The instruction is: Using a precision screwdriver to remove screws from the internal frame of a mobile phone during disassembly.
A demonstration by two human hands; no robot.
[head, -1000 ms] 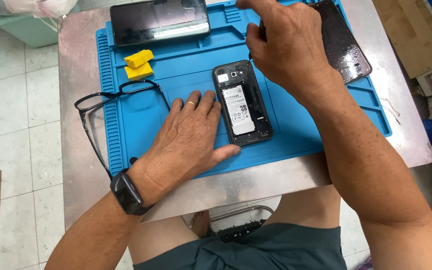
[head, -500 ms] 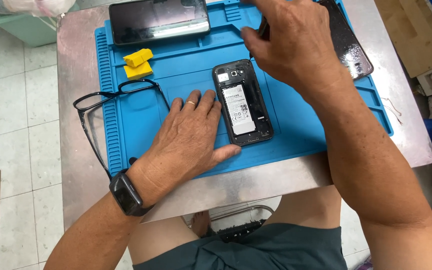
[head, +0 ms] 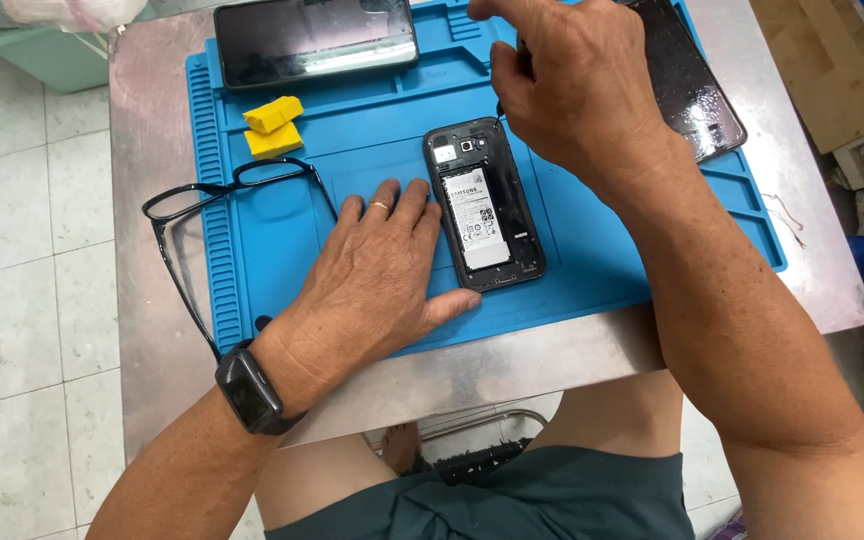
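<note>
Blue mat (head: 592, 250), opened phone (head: 484, 205), left hand (head: 377, 275) beside

Black glasses (head: 214, 215) and two yellow picks (head: 273, 126) lie on the blue mat (head: 372, 150)

We cannot see the fingertips of our right hand (head: 577, 95): they curl under the palm, and its topmost knuckle is cut off by the picture's upper edge. Something thin and dark shows at its near side, too little of it for us to tell what it is. That hand and wrist cover part of the dark glass panel (head: 692, 85), whose far end also runs out of the picture. Our left hand (head: 377, 285) hides the mat (head: 592, 250) beneath it, and its thumb meets the opened phone (head: 482, 205) at the near corner. The second phone (head: 314, 40) loses its far edge to the frame. The surface (head: 152, 180) is cropped at the top.
</note>
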